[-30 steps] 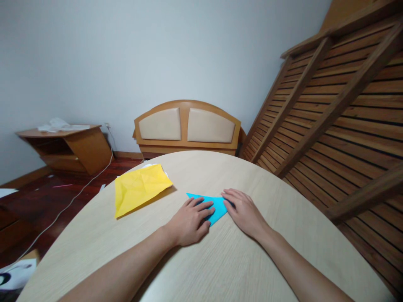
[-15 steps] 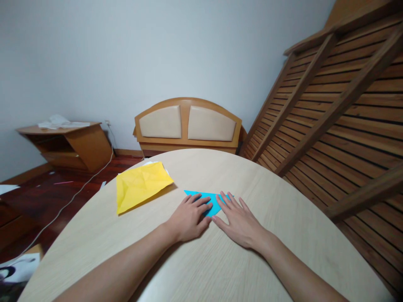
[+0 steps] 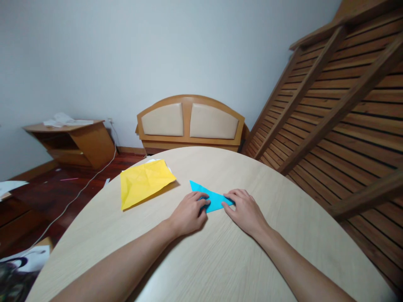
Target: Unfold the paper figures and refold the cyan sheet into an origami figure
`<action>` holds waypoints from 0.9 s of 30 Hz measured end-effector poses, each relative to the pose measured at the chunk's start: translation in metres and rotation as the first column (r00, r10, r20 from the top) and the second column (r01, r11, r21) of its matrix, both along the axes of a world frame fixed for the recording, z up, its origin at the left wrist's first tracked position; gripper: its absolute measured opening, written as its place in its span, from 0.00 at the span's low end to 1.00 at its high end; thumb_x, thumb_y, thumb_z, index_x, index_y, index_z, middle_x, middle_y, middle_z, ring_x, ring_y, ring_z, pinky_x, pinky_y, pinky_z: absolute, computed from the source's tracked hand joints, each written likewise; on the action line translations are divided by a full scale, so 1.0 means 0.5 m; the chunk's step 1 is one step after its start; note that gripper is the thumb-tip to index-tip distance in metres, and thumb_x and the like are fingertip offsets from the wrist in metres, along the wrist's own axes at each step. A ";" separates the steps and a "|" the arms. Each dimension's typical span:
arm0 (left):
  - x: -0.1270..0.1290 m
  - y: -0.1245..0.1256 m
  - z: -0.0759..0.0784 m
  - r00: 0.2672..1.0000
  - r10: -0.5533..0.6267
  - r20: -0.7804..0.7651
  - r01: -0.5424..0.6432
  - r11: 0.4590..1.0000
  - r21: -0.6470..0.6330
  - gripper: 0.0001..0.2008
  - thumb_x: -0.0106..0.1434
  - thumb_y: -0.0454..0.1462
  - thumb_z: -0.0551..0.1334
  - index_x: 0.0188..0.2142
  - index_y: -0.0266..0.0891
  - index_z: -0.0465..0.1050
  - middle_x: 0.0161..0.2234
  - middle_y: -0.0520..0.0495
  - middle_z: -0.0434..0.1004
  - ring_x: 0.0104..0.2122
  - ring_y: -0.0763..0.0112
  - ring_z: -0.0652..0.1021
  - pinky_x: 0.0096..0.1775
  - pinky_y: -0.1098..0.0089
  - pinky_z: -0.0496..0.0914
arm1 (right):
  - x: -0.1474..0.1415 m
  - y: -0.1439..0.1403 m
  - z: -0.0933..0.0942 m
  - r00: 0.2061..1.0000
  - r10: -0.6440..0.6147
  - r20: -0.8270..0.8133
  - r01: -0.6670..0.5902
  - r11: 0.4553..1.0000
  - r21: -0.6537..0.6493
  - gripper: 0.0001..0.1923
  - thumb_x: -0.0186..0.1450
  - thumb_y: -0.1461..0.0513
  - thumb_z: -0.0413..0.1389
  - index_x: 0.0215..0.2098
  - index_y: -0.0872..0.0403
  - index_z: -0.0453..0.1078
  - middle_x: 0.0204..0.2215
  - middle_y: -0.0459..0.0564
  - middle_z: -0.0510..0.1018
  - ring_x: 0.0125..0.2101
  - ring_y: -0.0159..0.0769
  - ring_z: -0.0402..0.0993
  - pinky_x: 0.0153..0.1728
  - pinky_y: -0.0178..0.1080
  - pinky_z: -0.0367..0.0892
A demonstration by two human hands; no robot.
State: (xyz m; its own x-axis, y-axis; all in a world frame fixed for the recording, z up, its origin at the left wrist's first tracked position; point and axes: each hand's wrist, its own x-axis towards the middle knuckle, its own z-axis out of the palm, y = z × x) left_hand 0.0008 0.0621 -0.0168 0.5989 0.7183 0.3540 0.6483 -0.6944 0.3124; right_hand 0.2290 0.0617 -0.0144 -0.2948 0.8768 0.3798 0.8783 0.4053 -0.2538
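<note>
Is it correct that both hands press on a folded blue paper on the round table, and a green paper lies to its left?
Not quite: in the head view the paper left of the blue paper is yellow. Both the left hand and right hand do press the blue one on the table.

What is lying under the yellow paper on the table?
A bit of white paper peeks out past the far edge of the yellow paper, on the table. How far it runs underneath is covered.

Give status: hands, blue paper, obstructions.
Left hand and right hand flat on blue folded paper, pressing it to the table. Yellow paper lies apart, left. Nothing obstructing.
</note>
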 end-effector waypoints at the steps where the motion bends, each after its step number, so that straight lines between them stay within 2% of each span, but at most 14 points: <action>1: 0.000 0.002 -0.001 1.000 0.002 0.004 -0.002 1.000 -0.002 0.15 0.65 0.32 0.58 0.48 0.37 0.78 0.53 0.40 0.76 0.52 0.57 0.74 0.57 0.56 0.68 | -0.004 -0.003 0.001 1.000 0.014 0.003 -0.014 1.000 0.014 0.17 0.68 0.59 0.55 0.53 0.54 0.74 0.48 0.56 0.79 0.49 0.47 0.72 0.51 0.49 0.69; 3: 0.000 0.004 -0.002 1.000 -0.014 -0.003 0.014 1.000 0.009 0.14 0.67 0.34 0.57 0.48 0.38 0.78 0.52 0.41 0.76 0.51 0.57 0.75 0.56 0.56 0.69 | -0.016 -0.011 0.001 0.997 0.076 0.014 -0.076 0.997 0.015 0.19 0.69 0.60 0.53 0.57 0.54 0.71 0.54 0.56 0.76 0.54 0.46 0.70 0.55 0.50 0.66; 6: -0.004 0.006 0.004 0.998 -0.050 -0.023 0.051 0.998 0.037 0.14 0.68 0.35 0.57 0.49 0.39 0.77 0.52 0.42 0.76 0.52 0.56 0.73 0.56 0.55 0.68 | -0.039 -0.026 -0.004 0.982 0.182 0.047 -0.177 0.980 -0.095 0.23 0.73 0.55 0.48 0.62 0.56 0.67 0.63 0.58 0.69 0.63 0.46 0.62 0.63 0.52 0.59; 9: -0.016 0.012 0.011 0.993 -0.104 -0.051 0.106 0.994 0.029 0.16 0.69 0.37 0.56 0.53 0.39 0.75 0.53 0.40 0.75 0.52 0.57 0.73 0.56 0.55 0.68 | -0.050 -0.040 -0.008 0.974 0.206 0.089 -0.181 0.956 -0.233 0.33 0.73 0.47 0.44 0.68 0.58 0.58 0.68 0.60 0.58 0.69 0.50 0.50 0.66 0.58 0.50; 12: -0.031 0.022 0.013 0.986 -0.160 -0.042 0.160 0.987 -0.008 0.15 0.69 0.38 0.56 0.53 0.40 0.74 0.55 0.40 0.74 0.53 0.58 0.73 0.57 0.56 0.67 | -0.049 -0.044 -0.006 0.969 0.217 0.115 -0.175 0.939 -0.295 0.35 0.73 0.45 0.42 0.69 0.57 0.55 0.70 0.58 0.54 0.70 0.49 0.45 0.68 0.58 0.45; 16: -0.039 0.032 0.011 0.985 -0.172 -0.003 0.172 0.985 -0.035 0.15 0.69 0.35 0.56 0.51 0.40 0.76 0.55 0.41 0.74 0.55 0.60 0.72 0.60 0.57 0.64 | -0.042 -0.039 -0.001 0.973 0.211 0.098 -0.174 0.939 -0.296 0.32 0.74 0.47 0.41 0.69 0.53 0.56 0.70 0.55 0.54 0.70 0.47 0.46 0.67 0.56 0.47; 19: -0.037 0.031 0.016 0.985 -0.174 -0.001 0.173 0.983 -0.051 0.14 0.69 0.35 0.56 0.50 0.41 0.77 0.54 0.42 0.75 0.54 0.60 0.73 0.59 0.57 0.65 | -0.040 -0.031 -0.003 0.977 0.207 0.043 -0.189 0.945 -0.268 0.28 0.74 0.48 0.43 0.67 0.49 0.61 0.68 0.53 0.59 0.69 0.46 0.49 0.67 0.56 0.49; 23: -0.032 0.021 0.028 0.984 -0.177 -0.028 0.176 0.983 -0.046 0.12 0.68 0.39 0.59 0.48 0.41 0.78 0.52 0.42 0.76 0.51 0.58 0.74 0.56 0.56 0.66 | -0.039 -0.020 -0.010 0.986 0.157 -0.045 -0.163 0.964 -0.211 0.20 0.73 0.53 0.47 0.57 0.49 0.72 0.62 0.53 0.71 0.66 0.46 0.59 0.65 0.56 0.53; 27: -0.029 0.016 0.027 0.978 -0.207 -0.012 0.207 0.978 -0.037 0.13 0.69 0.39 0.59 0.48 0.40 0.78 0.51 0.40 0.75 0.50 0.59 0.74 0.55 0.59 0.67 | -0.040 -0.019 -0.009 0.987 0.147 -0.060 -0.155 0.976 -0.156 0.15 0.69 0.55 0.54 0.49 0.52 0.74 0.59 0.55 0.73 0.62 0.47 0.65 0.63 0.54 0.56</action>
State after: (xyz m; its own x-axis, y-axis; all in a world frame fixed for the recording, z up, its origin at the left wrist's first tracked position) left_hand -0.0138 0.0702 -0.0034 0.7411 0.5900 0.3204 0.4964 -0.8029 0.3301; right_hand 0.2090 0.0524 -0.0191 -0.4133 0.8740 0.2555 0.7953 0.4831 -0.3663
